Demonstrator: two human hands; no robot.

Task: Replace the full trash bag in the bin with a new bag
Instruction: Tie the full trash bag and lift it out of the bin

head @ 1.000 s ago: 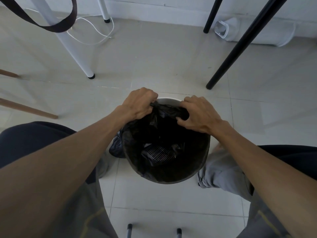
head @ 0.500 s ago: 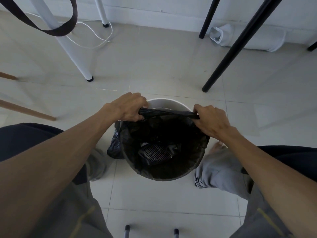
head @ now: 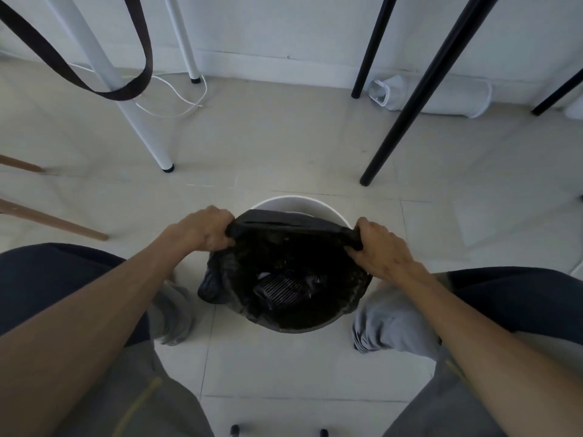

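Bin [head: 315,205] on floor [head: 284,146] between feet; black bag [head: 293,266] inside it. Left hand [head: 206,228] and right hand [head: 380,247] each grip far bag edge, stretched taut between them, likely to free it from rim

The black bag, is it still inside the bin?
Mostly inside. The black bag sits in the bin; both hands lift its far edge.

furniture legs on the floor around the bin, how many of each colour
white legs: 2
black legs: 3
wooden legs: 2
total: 7
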